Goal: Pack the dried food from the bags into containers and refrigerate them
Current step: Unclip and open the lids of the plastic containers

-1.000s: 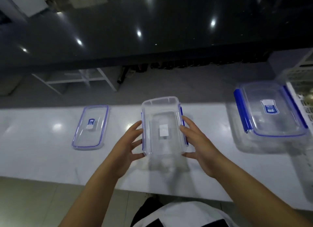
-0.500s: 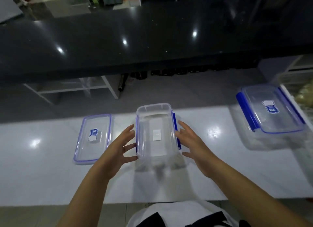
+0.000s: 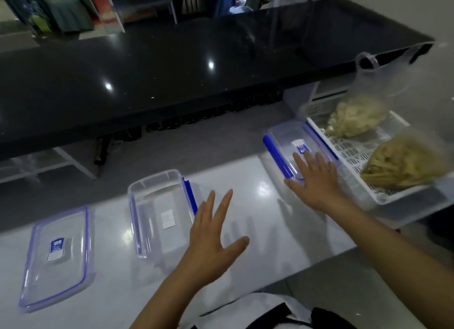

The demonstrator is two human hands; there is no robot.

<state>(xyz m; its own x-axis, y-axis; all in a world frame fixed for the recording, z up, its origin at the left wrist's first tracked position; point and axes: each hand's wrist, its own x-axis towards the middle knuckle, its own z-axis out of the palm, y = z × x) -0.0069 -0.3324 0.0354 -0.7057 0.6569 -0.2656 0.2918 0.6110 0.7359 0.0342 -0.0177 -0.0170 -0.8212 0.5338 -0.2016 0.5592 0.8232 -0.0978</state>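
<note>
Head view: our right hand (image 3: 317,181) rests flat, empty-gripped, on the lidded clear blue-clipped plastic container (image 3: 294,149), left hand (image 3: 216,240) splayed, holding nothing.

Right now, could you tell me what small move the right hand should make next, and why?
Probably unclip the blue latch on the lidded box. The right hand lies flat on its lid, that box is closed, and the open box already stands lidless, with the food bags unopened.
</note>
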